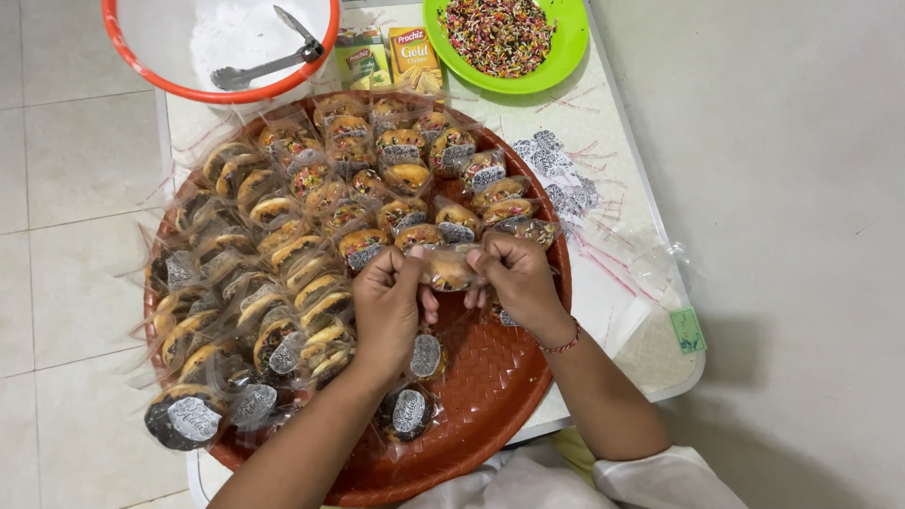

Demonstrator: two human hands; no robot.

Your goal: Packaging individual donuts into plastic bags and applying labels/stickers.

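Both sets of fingers are closed on one clear-wrapped pastry (451, 269): my left hand (388, 306) pinches its left end, my right hand (517, 278) its right end. It hangs just above the woven tray (490, 386), between the two hands.

Directly beyond the fingers, and off to the left, lie rows of wrapped pastries (311, 217) with oval labels. Below my left hand sit two darker labelled pieces (407, 412).

Farther out past the right hand: a sticker sheet (556, 174) on the table (613, 273). Beyond that, a green plate of sprinkles (504, 38) and a white basin holding tongs (269, 57).

Risk, my judgement: thin film, two-point pinch. Too hard a pull could tear the wrap or crush the pastry; a slip drops it onto the packed rows.
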